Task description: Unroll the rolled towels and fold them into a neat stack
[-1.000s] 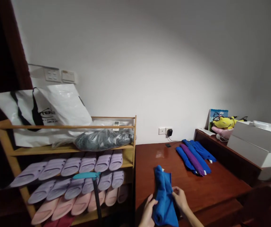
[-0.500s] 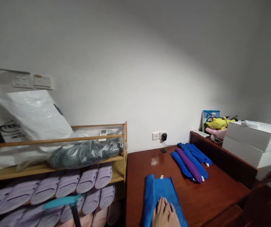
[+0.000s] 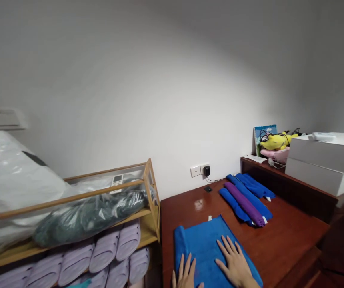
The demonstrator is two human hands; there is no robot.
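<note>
Two spread hands, left hand and right hand, rest on the blue cloth; uneven sideways pressure may wrinkle it.

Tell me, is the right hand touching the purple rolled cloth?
Apart: the head view shows bare tabletop between the right hand and the purple rolled cloth.

The head camera looks forward and down from above the near side of the bench, facing the wall behind it; it is near enough that the bottom of the view crops the bench, while the shoe rack enters left of the bench
</note>
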